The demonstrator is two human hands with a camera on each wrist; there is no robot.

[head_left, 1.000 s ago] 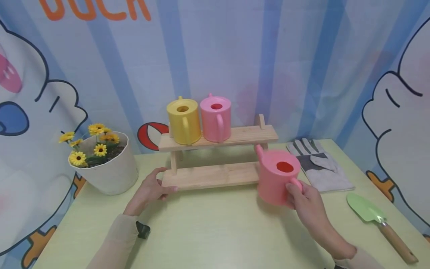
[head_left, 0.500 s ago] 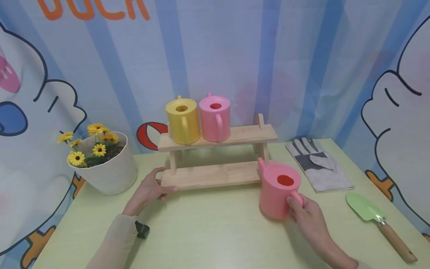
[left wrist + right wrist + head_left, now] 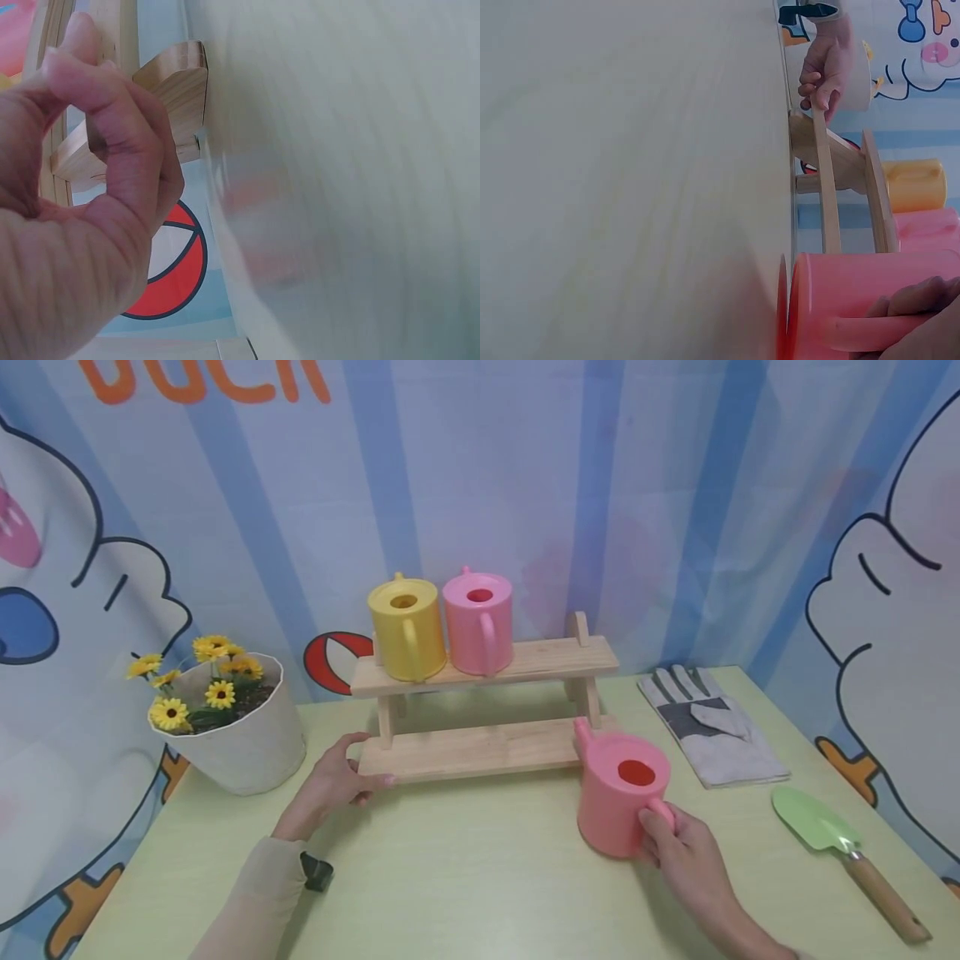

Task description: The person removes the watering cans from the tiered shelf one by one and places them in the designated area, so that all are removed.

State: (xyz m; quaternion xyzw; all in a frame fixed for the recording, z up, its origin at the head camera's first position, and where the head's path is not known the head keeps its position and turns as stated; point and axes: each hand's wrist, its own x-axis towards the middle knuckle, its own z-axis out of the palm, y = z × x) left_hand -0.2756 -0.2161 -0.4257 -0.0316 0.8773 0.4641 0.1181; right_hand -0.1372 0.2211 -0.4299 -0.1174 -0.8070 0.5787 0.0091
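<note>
A coral-pink watering can (image 3: 609, 806) stands upright at the right front of a two-tier wooden plant stand (image 3: 480, 750). My right hand (image 3: 688, 858) grips its handle, thumb on top. In the right wrist view, the can's base (image 3: 799, 307) is right at the tabletop, with its reflection close beside it. At the stand's left end, my left hand (image 3: 330, 787) pinches the lower board, the thumb along its front edge and the fingers curled below. On the upper board, a yellow watering can (image 3: 390, 639) and a lighter pink watering can (image 3: 462, 639) sit side by side at the left.
A white pot (image 3: 262, 747) of yellow flowers stands left of the stand. Grey-and-white work gloves (image 3: 738, 760) lie at the back right. Nearer on the right is a green trowel (image 3: 813, 821) with a wooden handle. A printed striped curtain (image 3: 495, 468) hangs behind the table.
My right hand has brought the coral-pink watering can down and toward me, from in front of the stand's right end to the tabletop. My left hand keeps its hold on the stand.
</note>
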